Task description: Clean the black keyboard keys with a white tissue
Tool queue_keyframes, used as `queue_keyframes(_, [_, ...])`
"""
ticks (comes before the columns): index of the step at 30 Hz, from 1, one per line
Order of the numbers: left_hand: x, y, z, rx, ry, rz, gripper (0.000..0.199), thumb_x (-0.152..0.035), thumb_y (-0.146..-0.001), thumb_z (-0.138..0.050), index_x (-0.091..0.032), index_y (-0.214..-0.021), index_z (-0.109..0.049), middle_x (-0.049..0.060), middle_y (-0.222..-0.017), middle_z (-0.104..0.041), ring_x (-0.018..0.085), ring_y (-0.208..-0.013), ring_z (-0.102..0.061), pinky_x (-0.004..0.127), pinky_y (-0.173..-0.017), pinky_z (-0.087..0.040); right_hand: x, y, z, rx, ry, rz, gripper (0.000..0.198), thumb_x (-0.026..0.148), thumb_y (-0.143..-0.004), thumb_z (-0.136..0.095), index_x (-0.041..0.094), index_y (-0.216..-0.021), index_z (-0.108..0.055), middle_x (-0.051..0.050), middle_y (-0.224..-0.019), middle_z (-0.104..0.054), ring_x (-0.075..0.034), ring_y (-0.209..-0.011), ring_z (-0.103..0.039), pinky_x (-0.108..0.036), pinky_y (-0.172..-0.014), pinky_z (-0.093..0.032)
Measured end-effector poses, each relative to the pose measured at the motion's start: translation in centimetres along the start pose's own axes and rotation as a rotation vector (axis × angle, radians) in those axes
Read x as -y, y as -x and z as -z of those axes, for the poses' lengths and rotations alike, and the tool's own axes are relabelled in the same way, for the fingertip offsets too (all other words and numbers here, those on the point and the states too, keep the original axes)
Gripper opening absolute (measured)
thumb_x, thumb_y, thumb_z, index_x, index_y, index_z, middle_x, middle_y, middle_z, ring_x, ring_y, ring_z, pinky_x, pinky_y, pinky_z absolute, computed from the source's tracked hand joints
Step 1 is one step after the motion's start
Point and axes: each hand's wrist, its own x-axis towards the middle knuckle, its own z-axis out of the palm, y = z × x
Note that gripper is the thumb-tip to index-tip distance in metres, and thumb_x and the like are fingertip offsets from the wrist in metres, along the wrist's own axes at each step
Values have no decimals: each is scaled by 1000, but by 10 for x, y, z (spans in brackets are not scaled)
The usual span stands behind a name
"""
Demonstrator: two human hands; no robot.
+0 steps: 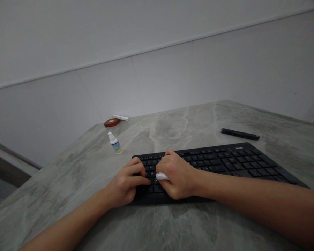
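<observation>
A black keyboard (226, 162) with a number pad lies flat and slightly angled on the table. At its left end, my left hand (127, 181) has its fingers bent over the far-left corner and its thumb on the lower keys, gripping that end. My right hand (178, 174) is closed on a white wad (162, 176), perhaps tissue or cloth, of which only a small part shows. That hand rests over the left-middle keys, close beside my left hand. The keys beneath both hands are hidden.
A small white spray bottle (115, 143) with a colourful label stands behind the keyboard's left end. Farther back lie a brown case (111, 122) and a thin white object (121, 118). Black pens (240, 134) lie behind the right side. The marbled grey table (167, 129) meets a pale wall.
</observation>
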Motion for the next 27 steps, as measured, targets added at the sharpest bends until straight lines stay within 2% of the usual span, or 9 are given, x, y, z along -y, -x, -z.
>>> queue_keyframes(10, [1, 2, 1, 81, -49, 28, 42, 4, -82, -41, -16, -101, -73, 7, -81, -57, 20, -80, -51, 34, -70, -48, 2, -1, 2, 22, 3, -28, 5, 19, -68, -57, 15, -67, -60, -7, -72, -70, -22, -72, -64, -36, -77, -38])
queue_keyframes(12, [0, 0, 2, 78, -40, 53, 40, 3, -84, -43, -17, -97, -74, 6, -78, -56, 19, -79, -51, 32, -69, -47, 2, -1, 2, 23, 9, -28, 5, 19, -68, -56, 15, -67, -59, -7, -71, -69, -22, -72, -64, -36, -77, -37])
queue_keyframes(14, [-2, -2, 2, 47, -10, 74, 37, 4, -84, -43, -17, -85, -74, 5, -74, -55, 18, -77, -51, 31, -67, -45, 1, -1, 1, 15, 10, -22, 5, 20, -68, -56, 16, -66, -58, -7, -71, -69, -22, -71, -64, -35, -76, -37])
queue_keyframes(16, [-4, -3, 2, -2, 40, 77, 35, 5, -79, -41, -15, -68, -67, 4, -73, -56, 18, -76, -51, 31, -69, -46, 1, 0, 0, 5, 10, -18, 5, 20, -68, -56, 16, -67, -58, -6, -71, -69, -21, -71, -64, -35, -76, -37])
queue_keyframes(18, [-5, -4, 2, -26, 89, 59, 31, 7, -74, -40, -15, -59, -56, 5, -78, -64, 18, -79, -52, 34, -72, -48, 1, 0, 0, 4, 11, -16, 5, 20, -68, -56, 16, -67, -59, -6, -71, -69, -21, -72, -64, -36, -76, -36])
queue_keyframes(22, [-5, -3, 1, 2, 128, -15, 31, 9, -73, -38, -17, -60, -49, 4, -95, -75, 22, -96, -57, 39, -81, -53, 1, -1, 1, 17, 10, -12, 7, 20, -69, -56, 16, -68, -60, -6, -71, -70, -21, -72, -64, -36, -77, -37])
queue_keyframes(27, [-3, -5, 4, 34, 89, -44, 30, 9, -72, -39, -17, -61, -47, 3, -83, -75, 22, -91, -60, 41, -82, -55, 0, -2, 1, 7, 14, -17, 6, 21, -68, -56, 16, -68, -60, -6, -72, -70, -22, -72, -64, -36, -77, -37])
